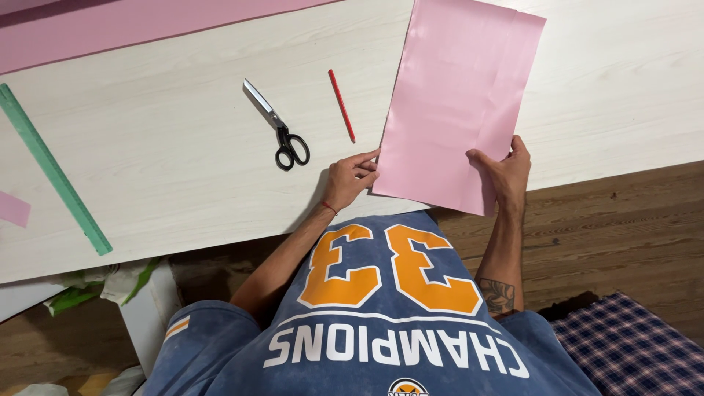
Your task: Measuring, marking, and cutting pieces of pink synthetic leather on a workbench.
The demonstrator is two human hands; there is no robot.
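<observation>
Holding a rectangular pink paper sheet [458, 95] flat on the pale wood-grain surface [161, 154]: left hand [350, 178] pinching the near left edge, right hand [506, 174] clamping the near right corner, keeping it steady and square. Lying apart to the left: black-handled steel scissors [277, 126], thin red pencil [342, 105], long green ruler [53, 170].

Blue washed sleeveless jersey, big orange numerals edged in white, white block lettering below. Thin red string bracelet [329, 208] on the left wrist. Dark tattoo [499, 295] on the right forearm.
</observation>
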